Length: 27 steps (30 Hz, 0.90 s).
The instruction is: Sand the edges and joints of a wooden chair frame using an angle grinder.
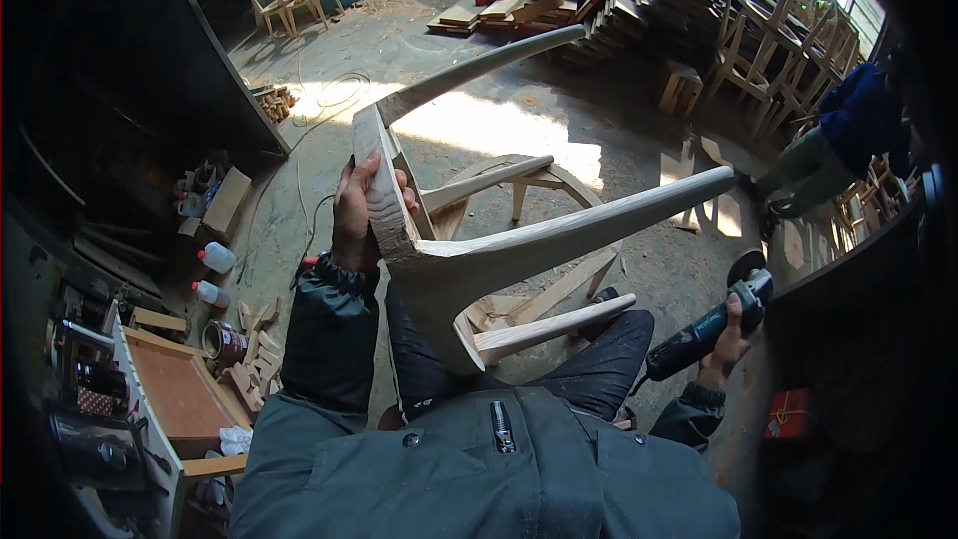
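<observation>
A bare wooden chair frame (519,247) lies tilted across my lap, its legs pointing away and to the right. My left hand (356,202) is wrapped round the broad rail at the frame's left end, fingertips curling over its inner edge. Out to the right, well apart from the wood, my right hand (733,334) grips an angle grinder (701,331) by its dark blue body. The grinder's round disc points up and away from me. Whether the disc is turning, I cannot tell.
Another wooden frame with a curved top (514,165) stands on the floor beyond. Boards (609,0) are stacked at the back; chair frames (768,60) pile up at right, near another person (848,130). On the left are plastic bottles (217,258), a tin (225,341), wood offcuts and a drawer-like box (180,379).
</observation>
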Tool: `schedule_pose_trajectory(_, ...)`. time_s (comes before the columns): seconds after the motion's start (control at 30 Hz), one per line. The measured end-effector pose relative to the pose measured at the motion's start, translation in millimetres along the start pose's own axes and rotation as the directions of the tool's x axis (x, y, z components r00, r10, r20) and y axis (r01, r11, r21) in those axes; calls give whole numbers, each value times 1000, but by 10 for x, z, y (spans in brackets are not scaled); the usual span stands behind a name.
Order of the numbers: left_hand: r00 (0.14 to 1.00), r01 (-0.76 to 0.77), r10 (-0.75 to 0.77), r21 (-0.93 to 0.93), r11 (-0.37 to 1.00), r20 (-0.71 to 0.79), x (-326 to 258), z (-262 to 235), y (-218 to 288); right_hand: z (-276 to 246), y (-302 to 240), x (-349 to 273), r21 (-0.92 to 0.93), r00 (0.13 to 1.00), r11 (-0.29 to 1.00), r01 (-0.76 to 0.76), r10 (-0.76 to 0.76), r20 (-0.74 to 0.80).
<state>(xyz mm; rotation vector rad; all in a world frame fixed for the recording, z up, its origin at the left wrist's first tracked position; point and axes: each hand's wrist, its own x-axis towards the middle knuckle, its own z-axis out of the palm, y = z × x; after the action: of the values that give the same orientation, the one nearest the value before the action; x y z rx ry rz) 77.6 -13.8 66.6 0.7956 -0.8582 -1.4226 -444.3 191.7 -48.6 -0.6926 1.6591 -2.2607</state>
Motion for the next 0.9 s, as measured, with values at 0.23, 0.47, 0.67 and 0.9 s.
schedule_pose_trajectory(0.23,998,-31,34,76,997,-47,-24,90,55,1534,452,-633,-134,812,979,-153,202,547)
schedule_pose_trajectory(0.47,998,-42,43,23,999,-52,-74,151,58,3550,150,-1144,127,458,981,149,-182,870)
schedule_pose_trajectory(0.67,995,-44,47,29,999,-90,-99,234,53,4246,-409,-1123,116,343,960,256,-203,917)
schedule_pose_trajectory(0.9,996,-59,57,-26,998,-71,-66,218,67,4421,-522,-1042,42,244,939,342,-132,961)
